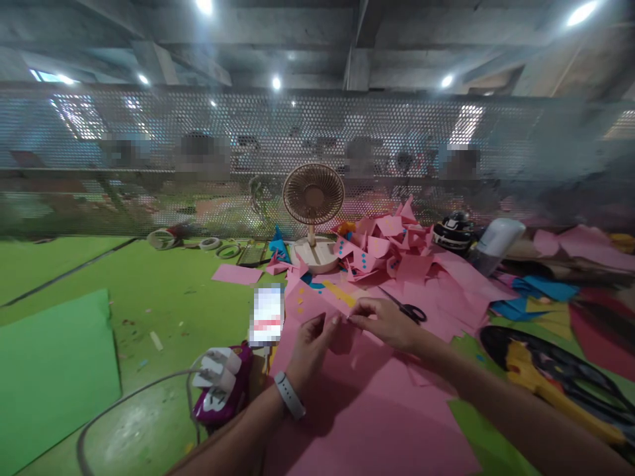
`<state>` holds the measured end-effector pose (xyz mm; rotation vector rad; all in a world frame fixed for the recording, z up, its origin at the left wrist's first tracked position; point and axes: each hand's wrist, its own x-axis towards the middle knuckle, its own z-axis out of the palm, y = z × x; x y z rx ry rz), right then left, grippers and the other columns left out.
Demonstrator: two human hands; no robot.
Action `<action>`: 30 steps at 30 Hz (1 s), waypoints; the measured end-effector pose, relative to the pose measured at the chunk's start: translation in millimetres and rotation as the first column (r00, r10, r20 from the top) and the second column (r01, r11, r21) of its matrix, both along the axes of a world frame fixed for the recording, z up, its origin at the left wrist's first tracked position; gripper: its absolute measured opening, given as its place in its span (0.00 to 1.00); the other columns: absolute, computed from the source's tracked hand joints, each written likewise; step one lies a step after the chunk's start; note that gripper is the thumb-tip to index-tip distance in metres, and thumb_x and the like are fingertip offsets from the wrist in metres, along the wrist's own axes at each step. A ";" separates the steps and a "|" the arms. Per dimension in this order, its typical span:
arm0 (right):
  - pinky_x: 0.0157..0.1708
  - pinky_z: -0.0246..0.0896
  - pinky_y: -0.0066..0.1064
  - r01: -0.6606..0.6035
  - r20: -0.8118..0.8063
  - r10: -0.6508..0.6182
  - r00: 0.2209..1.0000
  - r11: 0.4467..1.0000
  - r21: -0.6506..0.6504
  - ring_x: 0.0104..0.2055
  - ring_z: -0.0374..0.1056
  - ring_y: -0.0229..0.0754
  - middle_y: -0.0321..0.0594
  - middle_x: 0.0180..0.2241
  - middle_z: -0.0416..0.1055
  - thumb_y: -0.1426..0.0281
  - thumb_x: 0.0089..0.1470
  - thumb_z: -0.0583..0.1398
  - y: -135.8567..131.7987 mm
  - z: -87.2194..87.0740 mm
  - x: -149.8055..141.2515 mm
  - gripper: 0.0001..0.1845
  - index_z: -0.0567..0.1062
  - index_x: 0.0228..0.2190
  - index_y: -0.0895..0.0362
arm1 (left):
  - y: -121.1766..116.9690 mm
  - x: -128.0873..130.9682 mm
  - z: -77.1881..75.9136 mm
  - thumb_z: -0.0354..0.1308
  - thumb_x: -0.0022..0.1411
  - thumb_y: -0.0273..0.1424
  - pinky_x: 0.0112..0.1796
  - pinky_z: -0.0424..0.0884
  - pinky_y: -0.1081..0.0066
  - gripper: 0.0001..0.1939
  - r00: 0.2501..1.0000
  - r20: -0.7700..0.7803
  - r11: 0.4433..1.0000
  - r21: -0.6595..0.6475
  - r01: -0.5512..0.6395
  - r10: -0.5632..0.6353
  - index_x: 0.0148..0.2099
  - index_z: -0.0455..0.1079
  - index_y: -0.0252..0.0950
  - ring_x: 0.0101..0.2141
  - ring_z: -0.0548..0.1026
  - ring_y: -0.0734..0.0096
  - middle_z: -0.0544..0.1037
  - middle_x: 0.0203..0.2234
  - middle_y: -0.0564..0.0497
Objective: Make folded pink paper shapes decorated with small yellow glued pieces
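Hands (313,337) (381,320) pinched closed over pink paper (377,416), anything held too small to tell

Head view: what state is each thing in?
Left hand: fingers curled.
Right hand: fingertips pinched, contents too small to tell.
Large pink sheet: spread flat.
Scissors: lying down, blades seemingly closed.
Phone: screen lit.
Fan: upright, spinning unclear.
Wristband: fastened.
Pink pieces: folded, heaped.
Green sheet: flat.
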<state>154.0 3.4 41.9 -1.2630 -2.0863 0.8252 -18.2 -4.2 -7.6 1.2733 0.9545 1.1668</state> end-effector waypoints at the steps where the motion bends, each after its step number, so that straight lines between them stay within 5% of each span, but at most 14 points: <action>1: 0.30 0.56 0.27 0.000 -0.006 0.000 1.000 1.000 -0.006 0.30 0.63 0.37 0.37 0.27 0.70 0.66 0.52 0.55 -1.2 -1.4 -1.6 0.10 0.73 0.28 0.59 | 0.4 -0.2 -1.2 0.57 0.54 0.43 0.23 0.61 0.76 0.18 1.000 0.008 1.000 -0.008 0.017 -0.017 0.27 0.68 0.31 0.22 0.65 0.75 0.69 0.19 0.52; 8: 0.31 0.56 0.27 0.035 -0.051 -0.035 0.998 0.999 -0.015 0.30 0.63 0.38 0.36 0.26 0.69 0.65 0.53 0.55 -4.3 -11.5 -7.0 0.11 0.71 0.27 0.59 | -0.2 -0.6 -3.9 0.57 0.54 0.42 0.21 0.58 0.78 0.17 0.999 0.050 1.000 -0.010 0.003 -0.003 0.29 0.68 0.30 0.20 0.61 0.78 0.66 0.18 0.54; 14: 0.30 0.56 0.27 0.102 -0.056 -0.101 0.993 0.995 0.021 0.29 0.62 0.37 0.36 0.26 0.68 0.65 0.53 0.55 0.9 -3.5 1.6 0.10 0.70 0.25 0.58 | -1.6 -4.3 2.7 0.54 0.55 0.45 0.30 0.68 0.73 0.18 0.998 0.060 0.999 -0.032 -0.033 0.035 0.36 0.69 0.33 0.31 0.68 0.70 0.70 0.31 0.49; 20: 0.36 0.59 0.30 0.184 -0.082 -0.177 0.981 0.980 0.081 0.35 0.66 0.41 0.39 0.32 0.71 0.63 0.53 0.53 -6.1 -2.9 22.4 0.11 0.71 0.31 0.57 | 1.6 -3.6 4.2 0.54 0.54 0.45 0.28 0.71 0.73 0.17 0.995 0.047 0.994 -0.065 0.089 -0.086 0.29 0.64 0.34 0.24 0.64 0.77 0.63 0.22 0.56; 26: 0.44 0.58 0.38 0.367 0.177 -0.392 0.903 0.916 0.159 0.43 0.66 0.46 0.43 0.41 0.71 0.60 0.53 0.51 -53.1 -17.0 102.9 0.14 0.71 0.37 0.53 | 2.1 -2.2 2.2 0.56 0.53 0.44 0.31 0.73 0.69 0.16 0.984 0.178 0.993 -0.120 0.013 0.009 0.35 0.64 0.36 0.26 0.65 0.78 0.63 0.25 0.56; 30: 0.48 0.56 0.43 0.535 0.344 -0.585 0.735 0.811 0.237 0.48 0.65 0.53 0.52 0.47 0.68 0.59 0.47 0.55 -103.1 -65.2 200.6 0.17 0.70 0.40 0.49 | 4.1 -1.8 0.6 0.59 0.51 0.41 0.35 0.73 0.66 0.18 0.967 0.254 0.989 -0.147 0.016 0.022 0.42 0.65 0.38 0.32 0.70 0.73 0.69 0.34 0.52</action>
